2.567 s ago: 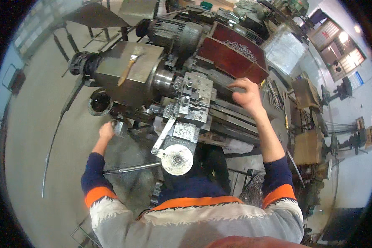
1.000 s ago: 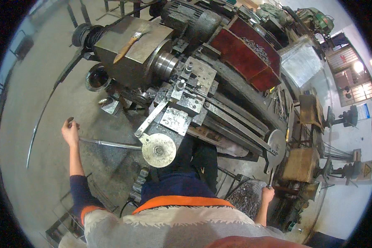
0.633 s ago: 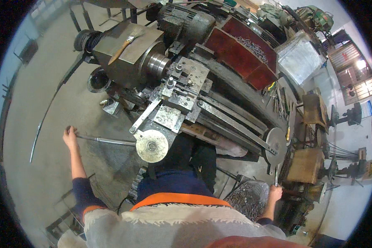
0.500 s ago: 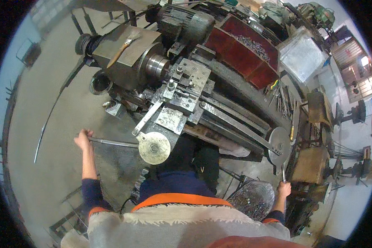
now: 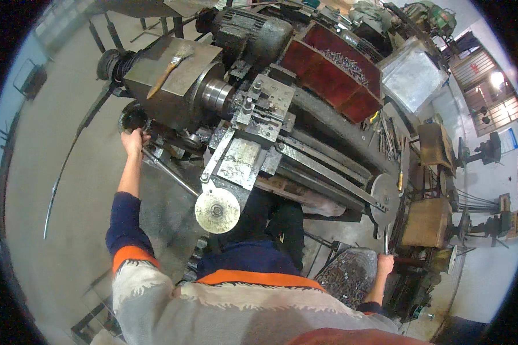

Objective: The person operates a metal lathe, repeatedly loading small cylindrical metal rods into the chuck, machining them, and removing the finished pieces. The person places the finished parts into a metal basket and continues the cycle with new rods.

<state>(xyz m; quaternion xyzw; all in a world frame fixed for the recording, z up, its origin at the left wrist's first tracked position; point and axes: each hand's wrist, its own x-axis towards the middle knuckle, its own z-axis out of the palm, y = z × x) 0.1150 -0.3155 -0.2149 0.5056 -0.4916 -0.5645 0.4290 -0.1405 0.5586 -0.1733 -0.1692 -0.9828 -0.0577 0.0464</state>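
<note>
A small lathe (image 5: 181,77) stands before me, with a bright round chuck (image 5: 217,95) at its headstock. My left hand (image 5: 134,142) is closed around the end of a long metal lever (image 5: 172,173), which runs to a round disc (image 5: 217,210) at the lathe's front. At the right, my right hand (image 5: 385,263) grips a shorter lever handle (image 5: 386,240) below another disc (image 5: 381,201). A flat link bar (image 5: 328,172) joins that disc to the tool slide (image 5: 270,106). Whatever is in the chuck is too small to tell.
A brush (image 5: 166,77) lies on the headstock. Behind the bed, a dark red tray (image 5: 328,75) holds many small metal pieces. Hand tools (image 5: 388,138) lie at the bed's right end. Near my right arm is a container of small metal parts (image 5: 348,276). More machines (image 5: 429,221) stand at right.
My left hand has pushed the long lever away from me and slightly right, and the slide has shifted a little with its link. My right hand stays on its handle.
</note>
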